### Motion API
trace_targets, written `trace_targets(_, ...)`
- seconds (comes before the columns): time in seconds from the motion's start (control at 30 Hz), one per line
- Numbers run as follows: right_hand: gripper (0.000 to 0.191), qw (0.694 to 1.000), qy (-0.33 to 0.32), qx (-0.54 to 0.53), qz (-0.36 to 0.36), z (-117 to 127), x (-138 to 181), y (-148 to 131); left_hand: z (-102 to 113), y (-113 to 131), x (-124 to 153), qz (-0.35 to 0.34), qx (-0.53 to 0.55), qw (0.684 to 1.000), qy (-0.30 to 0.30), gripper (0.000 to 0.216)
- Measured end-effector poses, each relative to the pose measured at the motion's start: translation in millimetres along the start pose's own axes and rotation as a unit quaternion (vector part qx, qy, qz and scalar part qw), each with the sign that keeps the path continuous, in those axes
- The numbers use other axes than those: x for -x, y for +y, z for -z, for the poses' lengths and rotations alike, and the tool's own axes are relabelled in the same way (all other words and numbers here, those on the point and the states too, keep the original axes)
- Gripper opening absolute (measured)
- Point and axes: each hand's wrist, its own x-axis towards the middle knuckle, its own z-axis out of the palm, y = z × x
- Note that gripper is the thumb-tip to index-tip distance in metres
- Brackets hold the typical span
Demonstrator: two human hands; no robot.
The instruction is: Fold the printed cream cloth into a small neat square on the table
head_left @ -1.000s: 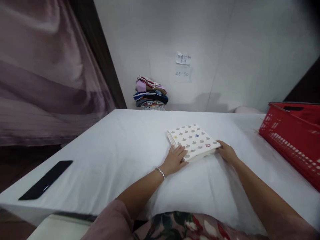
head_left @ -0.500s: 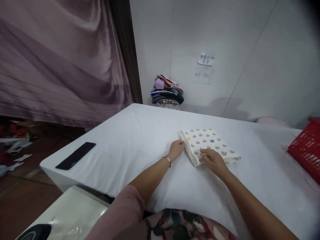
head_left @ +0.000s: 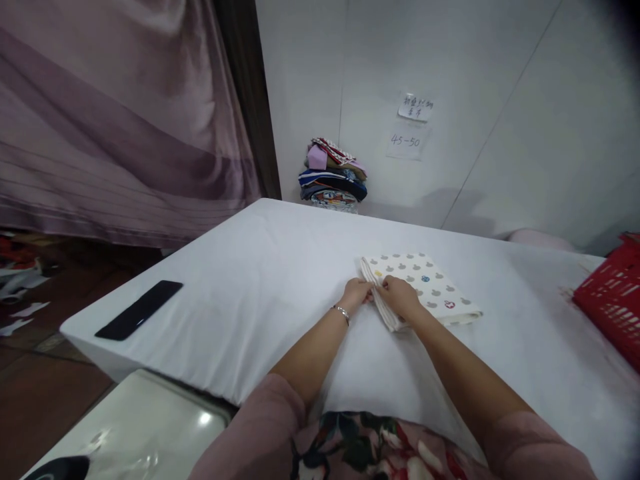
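A folded white cloth (head_left: pixel 435 283) with grey animal-head prints and a few coloured spots lies on the white-covered table (head_left: pixel 240 280). Its layered folded edge faces left. My left hand (head_left: pixel 357 292), with a bracelet at the wrist, pinches that edge from the left side. Close beside it, my right hand (head_left: pixel 400 297) is closed on the same edge from above, its forearm crossing the cloth's near corner. The fingers of both hands almost meet. How many layers they grip is hidden.
A black flat slab (head_left: pixel 140 310) rests at the table's left end. Against the wall stands a pile of folded clothes (head_left: pixel 334 177). A red plastic basket (head_left: pixel 613 300) sits at the right edge. A pale glossy surface (head_left: pixel 150 420) is at lower left.
My right hand has moved left along the cloth to its folded edge, beside my left hand. The cloth stays in about the same place. The view has shifted slightly.
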Motion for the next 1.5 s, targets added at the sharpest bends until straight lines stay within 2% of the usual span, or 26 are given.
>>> trace_targets(0.33, 0.017, 0.99, 0.025, -0.136, 0.019, -3, -2, 12, 1, -6, -4, -0.009, 0.01, 1.0, -0.015, 0.011)
trace_targets(0.63, 0.017, 1.0, -0.023, -0.002, 0.006, 0, 2, -2, 1, -7, -7, -0.001, 0.003, 1.0, -0.024, 0.011)
trace_targets(0.8, 0.014, 0.999, -0.02, -0.024, 0.02, 1, 0, 3, 2, -6, -5, -0.004, 0.007, 1.0, -0.025, 0.01)
trace_targets(0.97, 0.014, 0.995, 0.015, -0.095, 0.028, 4, 2, 6, 1, -5, -3, -0.007, 0.009, 1.0, -0.025, 0.007)
trace_targets(1.17, 0.013, 0.997, 0.001, -0.069, 0.025, -2, 4, 1, 1, -5, -4, -0.003, 0.015, 1.0, -0.022, 0.009)
trace_targets(1.4, 0.014, 0.996, 0.006, -0.089, 0.016, -2, 7, -2, 1, -5, -6, 0.001, 0.037, 0.999, -0.028, 0.016)
trace_targets(1.5, 0.015, 0.999, -0.01, -0.038, 0.008, -2, 8, -8, 1, -6, -8, 0.004, 0.042, 0.999, -0.027, 0.016)
